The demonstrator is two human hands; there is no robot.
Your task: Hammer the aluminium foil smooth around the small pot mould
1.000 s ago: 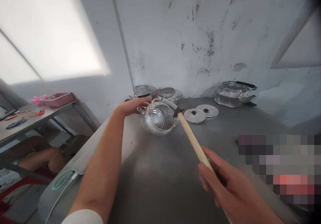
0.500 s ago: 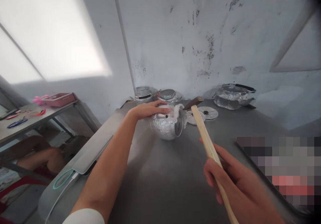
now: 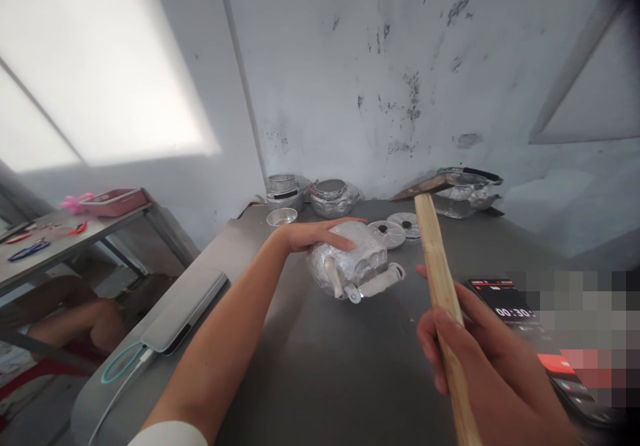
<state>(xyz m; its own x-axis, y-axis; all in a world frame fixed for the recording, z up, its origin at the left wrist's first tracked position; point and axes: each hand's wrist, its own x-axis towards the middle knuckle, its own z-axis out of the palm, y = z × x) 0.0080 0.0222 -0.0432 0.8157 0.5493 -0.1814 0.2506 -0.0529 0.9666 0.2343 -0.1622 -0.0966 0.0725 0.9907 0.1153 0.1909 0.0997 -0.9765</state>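
A dented, crumpled aluminium pot lies on its side on the grey table, with bent strip-like metal parts along its near side. My left hand rests over its top, fingers and thumb holding it against the table. In my right hand is a hammer, gripped round its pale wooden handle. The brownish hammer head is raised to the right of the pot, apart from it. Two flat round lids with dark knobs lie just behind the pot.
Against the wall stand several battered metal pots and, farther right, a crushed pan. A perforated dish sits behind my left hand. A phone lies at the right, a power bank with cables at the left. Another person's legs show beneath the side table.
The pot has been turned under my left hand; its round opening no longer shows and its strip-like parts face me. The hammer has moved up and right, away from the pot.
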